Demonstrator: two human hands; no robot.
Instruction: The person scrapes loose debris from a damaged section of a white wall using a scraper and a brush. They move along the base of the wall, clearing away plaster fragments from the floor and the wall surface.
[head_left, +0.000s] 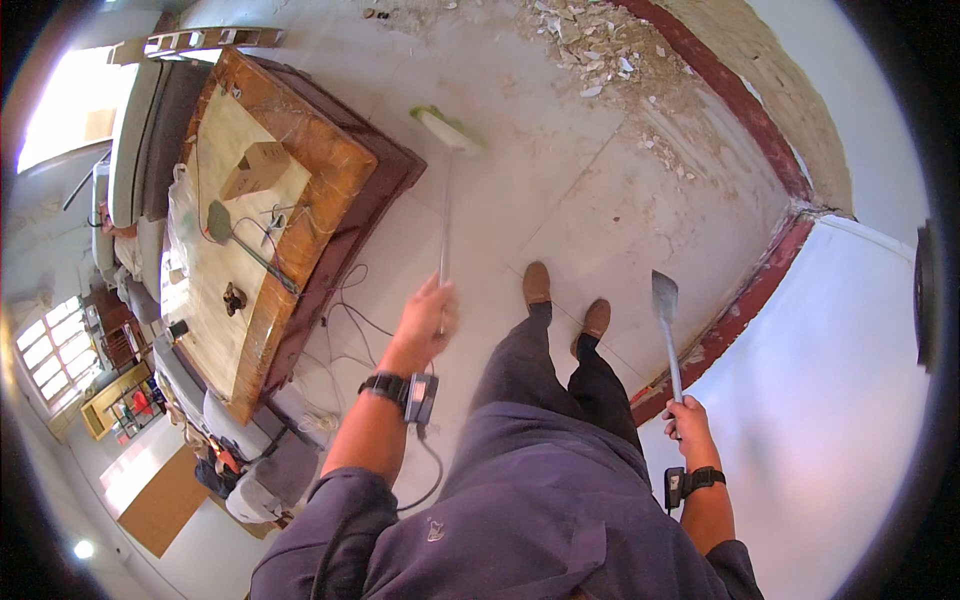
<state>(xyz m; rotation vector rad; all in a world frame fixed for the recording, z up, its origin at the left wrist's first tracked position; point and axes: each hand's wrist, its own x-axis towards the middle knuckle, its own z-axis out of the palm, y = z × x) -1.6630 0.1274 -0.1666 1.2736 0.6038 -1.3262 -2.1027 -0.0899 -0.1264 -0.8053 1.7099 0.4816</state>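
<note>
My left hand (426, 322) grips the thin metal pole (445, 225) of a floor tool whose pale, green-edged head (442, 128) is blurred on the tiles beside the table's far corner. My right hand (687, 420), low at the right, is closed on the handle of a grey flat-bladed scraper (665, 297), held upright in the view beside the red skirting. Each wrist wears a black strapped device, the left one with a cable (436, 465) hanging from it. Broken plaster debris (590, 55) lies on the floor at the top, along the wall.
A wooden table (340, 150) at the left carries a cardboard box (255, 168), a fly swatter and wires, with cushions stacked behind. Loose cables (355, 320) trail over the floor by the table. A white wall with red skirting (750, 270) bounds the right. My shoes (537, 283) stand on the tiles.
</note>
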